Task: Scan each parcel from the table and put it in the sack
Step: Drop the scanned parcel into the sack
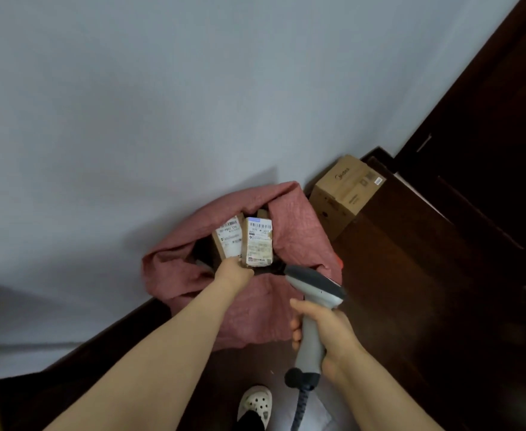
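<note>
Parcel: the brown parcel (229, 241) lay label-up in the mouth of the sack, toward its left side, with its near end meeting the left hand.
Second parcel: a second parcel (259, 242) lay just beside it on the right, label also up. Whether the two touched could not be told.
Sack: the pink sack (299, 234) sat on the floor (411, 290) against the foot of the wall (162, 119). Its mouth slumped open toward the person and its near rim was folded low.
Left hand: the left hand (233, 270) reached over the near rim to the parcel's near end. Its fingers were hidden under the knuckles, so grip or release could not be told.
Right hand: the right hand (330, 328) was wrapped round the handle of the scanner (314, 284), whose head hung above the near rim and pointed at the mouth.
Step in hand: this looked like setting a scanned parcel down inside the sack.
Doing it well: the parcel was best lowered until it rested flat beside its neighbour, and only then let go. The wrist needed to stay off the soft rim so the cloth would not fold over the mouth.
Risk: the limp walls gave no support, so a parcel left on end could have tipped. The scanner's cable (300, 405), hanging near the shoe (255, 402), might have snagged.
Around: a cardboard box (345, 191) stood on the floor just right of the sack, by the wall.
</note>
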`<state>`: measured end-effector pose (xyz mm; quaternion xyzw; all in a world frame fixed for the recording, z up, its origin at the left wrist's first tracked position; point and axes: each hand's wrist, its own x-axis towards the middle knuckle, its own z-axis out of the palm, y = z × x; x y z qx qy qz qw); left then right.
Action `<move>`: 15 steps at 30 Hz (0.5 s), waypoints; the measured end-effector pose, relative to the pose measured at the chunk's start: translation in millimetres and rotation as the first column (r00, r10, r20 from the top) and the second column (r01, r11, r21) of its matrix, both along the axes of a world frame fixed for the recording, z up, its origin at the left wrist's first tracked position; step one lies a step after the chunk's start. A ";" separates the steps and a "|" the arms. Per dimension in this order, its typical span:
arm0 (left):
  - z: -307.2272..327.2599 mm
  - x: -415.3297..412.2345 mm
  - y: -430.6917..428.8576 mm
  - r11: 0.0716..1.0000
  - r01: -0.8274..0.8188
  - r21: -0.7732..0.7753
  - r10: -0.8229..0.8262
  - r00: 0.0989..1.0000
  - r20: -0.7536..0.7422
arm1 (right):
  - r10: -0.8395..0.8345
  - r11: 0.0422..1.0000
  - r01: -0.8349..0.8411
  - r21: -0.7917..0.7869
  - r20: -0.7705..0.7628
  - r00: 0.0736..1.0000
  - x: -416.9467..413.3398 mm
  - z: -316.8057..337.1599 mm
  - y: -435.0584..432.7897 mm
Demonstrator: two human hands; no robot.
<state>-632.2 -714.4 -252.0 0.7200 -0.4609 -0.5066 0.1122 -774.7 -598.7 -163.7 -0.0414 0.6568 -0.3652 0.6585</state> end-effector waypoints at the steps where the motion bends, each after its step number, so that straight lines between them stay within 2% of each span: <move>1: 11.1 3.1 8.9 1.000 0.026 -0.014 -0.026 1.000 0.005 | 0.013 1.000 -0.013 -0.016 -0.004 1.000 3.2 6.6 6.3; 5: 60.2 24.4 61.6 0.991 0.113 -0.069 -0.109 0.993 0.049 | 0.084 0.993 -0.084 -0.081 -0.001 0.996 20.4 37.1 47.5; 8: 96.5 50.1 122.1 0.971 0.209 -0.114 -0.185 0.964 0.193 | 0.166 0.977 -0.163 -0.135 0.006 0.986 38.6 56.3 97.1; 11: 129.3 81.8 200.9 0.937 0.319 -0.143 -0.250 0.898 0.363 | 0.250 0.953 -0.247 -0.173 -0.004 0.968 62.1 65.5 158.7; 15: 161.2 130.1 314.2 0.930 0.360 -0.068 -0.262 0.784 0.563 | 0.370 0.913 -0.362 -0.187 0.006 0.929 108.2 71.5 240.0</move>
